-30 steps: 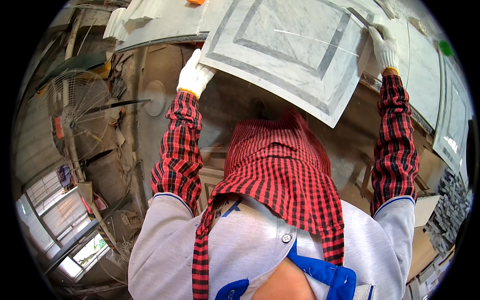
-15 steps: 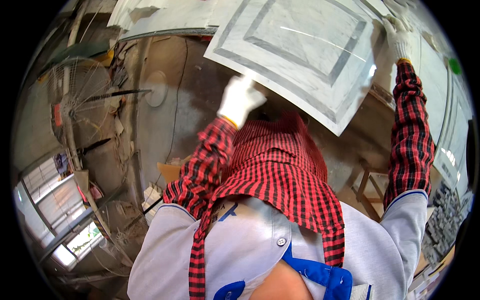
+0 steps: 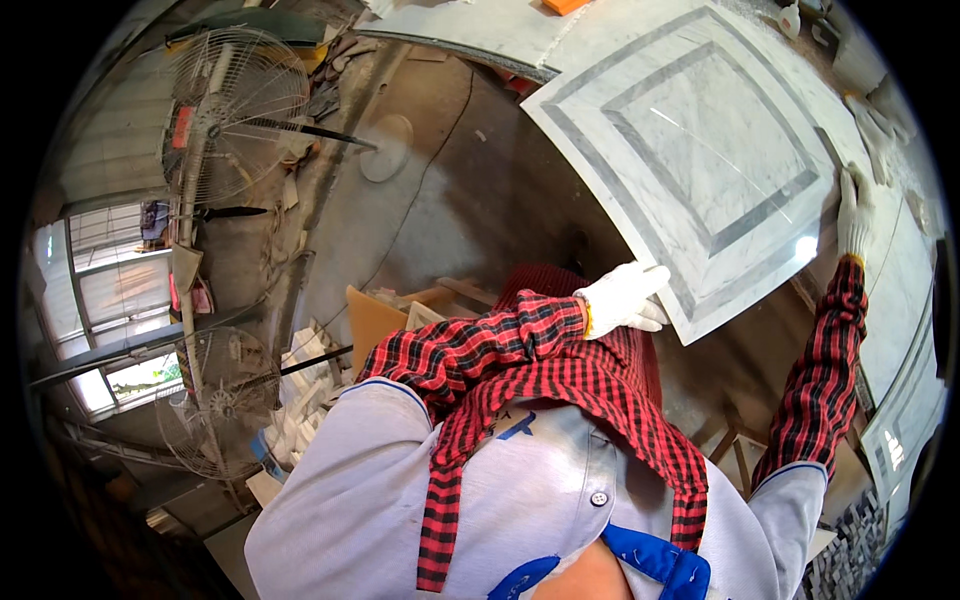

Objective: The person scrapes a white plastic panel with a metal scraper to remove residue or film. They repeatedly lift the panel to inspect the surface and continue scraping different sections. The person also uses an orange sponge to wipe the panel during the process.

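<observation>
A white marble panel [image 3: 730, 150] with grey inlaid bands lies tilted on the work surface, its near corner jutting out over the edge. My left hand [image 3: 622, 300], in a white knitted glove, grips the panel's left edge close to that corner, the thumb side over the border and the other fingers lower down. Beyond the panel's right side, my right hand [image 3: 855, 215], also gloved, rests with its fingers stretched out on the pale stone surface. A narrow dark strip lies between those fingers and the panel. Both arms wear red-and-black checked sleeves.
Pale stone slabs [image 3: 450, 28] run along the far side, with an orange object [image 3: 565, 5] on top. Two standing fans [image 3: 235, 115] are at the left. Below lie a cardboard box [image 3: 372, 330] and a wooden frame [image 3: 735, 450]. A cable [image 3: 440, 150] crosses the floor.
My left hand has moved right, from in front of the panel to its edge near the corner. My right hand stays beside the panel with fingers extended. The whole view has turned.
</observation>
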Demonstrator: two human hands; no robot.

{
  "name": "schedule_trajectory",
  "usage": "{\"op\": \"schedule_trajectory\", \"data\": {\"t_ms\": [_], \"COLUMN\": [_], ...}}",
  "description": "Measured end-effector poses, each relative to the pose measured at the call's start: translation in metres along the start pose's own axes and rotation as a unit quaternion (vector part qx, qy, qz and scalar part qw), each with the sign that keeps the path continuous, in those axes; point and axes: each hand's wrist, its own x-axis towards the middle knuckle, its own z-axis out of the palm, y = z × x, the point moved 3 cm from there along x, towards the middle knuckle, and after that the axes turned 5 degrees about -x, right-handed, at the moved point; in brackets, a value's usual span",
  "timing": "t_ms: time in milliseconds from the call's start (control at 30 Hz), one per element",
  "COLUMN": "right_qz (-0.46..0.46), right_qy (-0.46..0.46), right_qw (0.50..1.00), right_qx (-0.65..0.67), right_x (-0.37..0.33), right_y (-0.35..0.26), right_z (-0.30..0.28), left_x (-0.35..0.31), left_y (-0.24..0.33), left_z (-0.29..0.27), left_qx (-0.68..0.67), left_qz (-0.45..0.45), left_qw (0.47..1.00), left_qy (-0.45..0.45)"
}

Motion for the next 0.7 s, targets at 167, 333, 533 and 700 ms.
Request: {"op": "schedule_trajectory", "data": {"t_ms": [167, 333, 533, 700], "right_qz": [0.039, 0.132, 0.262, 0.37], "right_qy": [0.001, 0.023, 0.089, 0.148], "right_qw": [0.997, 0.982, 0.944, 0.915], "right_qx": [-0.064, -0.135, -0.18, -0.065], "right_x": [-0.039, -0.103, -0.22, -0.251], "right_y": [-0.008, -0.025, -0.039, -0.095], "right_z": [-0.036, -0.097, -0.168, -0.171], "left_x": [-0.005, -0.012, 0.0, 0.045], "left_y": [0.002, 0.003, 0.028, 0.129], "left_z": [-0.008, -0.007, -0.004, -0.017], "left_qx": [0.053, 0.102, 0.237, 0.274], "left_qz": [-0.001, -0.004, -0.043, 0.014], "left_qw": [0.998, 0.994, 0.967, 0.952], "left_qy": [0.015, -0.025, -0.078, -0.137]}}
